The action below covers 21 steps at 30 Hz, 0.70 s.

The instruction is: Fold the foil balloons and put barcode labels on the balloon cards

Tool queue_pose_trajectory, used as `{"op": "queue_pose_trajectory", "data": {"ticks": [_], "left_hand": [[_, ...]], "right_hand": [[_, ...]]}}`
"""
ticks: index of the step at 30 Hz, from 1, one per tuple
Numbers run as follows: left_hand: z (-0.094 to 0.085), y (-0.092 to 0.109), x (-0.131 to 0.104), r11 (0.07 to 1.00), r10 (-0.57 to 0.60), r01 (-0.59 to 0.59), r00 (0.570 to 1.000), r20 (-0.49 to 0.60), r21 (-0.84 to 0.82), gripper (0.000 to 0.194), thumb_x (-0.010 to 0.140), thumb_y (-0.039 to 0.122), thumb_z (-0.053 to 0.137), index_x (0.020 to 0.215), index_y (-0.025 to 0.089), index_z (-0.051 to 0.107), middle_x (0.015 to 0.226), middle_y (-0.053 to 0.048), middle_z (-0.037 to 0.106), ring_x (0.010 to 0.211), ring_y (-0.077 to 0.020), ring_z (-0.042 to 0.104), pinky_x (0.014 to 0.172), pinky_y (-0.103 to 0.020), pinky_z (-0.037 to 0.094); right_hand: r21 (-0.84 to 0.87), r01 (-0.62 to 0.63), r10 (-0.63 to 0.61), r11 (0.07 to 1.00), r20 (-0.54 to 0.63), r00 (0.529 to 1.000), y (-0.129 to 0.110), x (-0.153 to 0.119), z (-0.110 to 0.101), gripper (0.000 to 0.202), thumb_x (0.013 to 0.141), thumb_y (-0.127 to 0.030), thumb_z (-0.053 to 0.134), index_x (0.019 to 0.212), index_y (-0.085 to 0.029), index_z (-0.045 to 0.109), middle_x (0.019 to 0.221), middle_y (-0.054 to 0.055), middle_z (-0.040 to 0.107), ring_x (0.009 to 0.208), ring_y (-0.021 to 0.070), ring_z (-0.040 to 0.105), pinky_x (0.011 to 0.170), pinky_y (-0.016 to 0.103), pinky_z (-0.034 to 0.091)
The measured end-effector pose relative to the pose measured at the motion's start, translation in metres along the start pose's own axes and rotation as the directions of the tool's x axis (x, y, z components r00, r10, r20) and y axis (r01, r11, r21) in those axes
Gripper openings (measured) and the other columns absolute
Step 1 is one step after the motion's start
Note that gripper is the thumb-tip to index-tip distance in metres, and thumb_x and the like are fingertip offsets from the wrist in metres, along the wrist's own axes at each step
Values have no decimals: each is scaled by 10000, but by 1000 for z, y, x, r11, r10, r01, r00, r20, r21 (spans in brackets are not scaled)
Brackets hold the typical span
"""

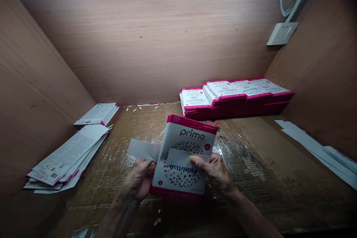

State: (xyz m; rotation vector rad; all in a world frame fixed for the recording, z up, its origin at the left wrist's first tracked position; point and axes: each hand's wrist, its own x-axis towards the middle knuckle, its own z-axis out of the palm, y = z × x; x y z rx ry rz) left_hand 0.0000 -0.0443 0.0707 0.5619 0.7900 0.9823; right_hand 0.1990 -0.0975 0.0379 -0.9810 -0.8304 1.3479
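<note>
A small stack of white and pink "prima" birthday balloon packets [182,184] is held up, tilted, over the cardboard-covered table. My right hand [219,173] grips its right side, thumb on the front, pressing a blank white paper strip [181,155] across the printed dotted circle. At the stack's left edge my left hand [139,178] is closed, pinching a second white paper piece [143,149] that sticks out to the left. Whether the left fingers also touch the packets is hidden behind them.
Piles of the same packets [234,98] stand against the back wall. Flat printed white packets [69,156] lie fanned at left, with a smaller pile [97,113] behind. Long white paper strips [315,148] lie at right. A white socket [283,33] is on the right wall.
</note>
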Motion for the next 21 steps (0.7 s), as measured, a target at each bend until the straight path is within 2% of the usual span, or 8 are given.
{"op": "queue_pose_trajectory", "data": {"ticks": [2,5,7,10,12,14,17,21], "left_hand": [[1,-4,-2,996,-27,20,996,83,83,210,669,220,803,829,164,679,647,1,728,516,-135,660,505,-196,521],[3,-5,-5,978,-88,55,983,161,202,328,825,400,676,1033,146,673,781,-73,760,649,-200,710,582,-267,557],[2,-1,-7,962,-126,64,967,222,265,382,845,428,647,1072,121,668,830,-109,763,728,-231,720,618,-285,563],[-1,5,-7,934,-172,62,942,290,352,370,844,414,653,1020,91,691,852,-132,761,769,-245,720,639,-284,562],[-3,6,-7,919,-167,45,945,283,391,341,829,402,674,942,82,708,815,-126,761,727,-236,720,624,-276,559],[-4,3,-8,919,-124,23,965,231,394,321,807,402,698,890,92,707,762,-105,759,671,-226,718,599,-275,559],[-3,-2,-9,920,-45,-7,991,123,391,304,783,414,718,875,125,691,710,-63,750,616,-216,711,571,-284,560],[-4,-5,-7,898,-11,-29,996,89,440,295,775,418,725,876,145,677,717,-44,748,590,-205,703,536,-277,554]], "right_hand": [[-11,-21,21,1000,14,1000,0,-1,1,329,689,-416,805,860,-141,748,864,92,756,779,265,720,729,410,604],[-22,-42,43,999,18,999,1,-1,1,366,662,-420,822,888,-141,749,877,93,757,788,268,723,720,399,603],[-31,-48,49,998,42,998,2,-1,-1,365,666,-413,820,903,-144,751,898,92,756,803,266,722,726,392,602],[-66,-37,42,997,70,997,3,-1,-3,321,682,-403,809,873,-150,759,886,79,756,774,244,720,703,366,602],[-103,-26,33,994,63,998,2,-1,-3,299,680,-403,808,826,-146,763,847,70,756,740,227,715,676,344,600],[-129,-28,35,991,56,998,1,0,-1,307,678,-411,806,809,-137,760,831,70,755,731,218,713,665,334,599],[-150,-44,51,988,43,998,0,3,3,329,657,-419,815,805,-132,750,822,66,757,721,202,711,651,308,593],[-149,-58,65,987,46,997,3,6,6,336,637,-413,828,827,-149,743,843,53,760,727,187,709,645,285,585]]}}
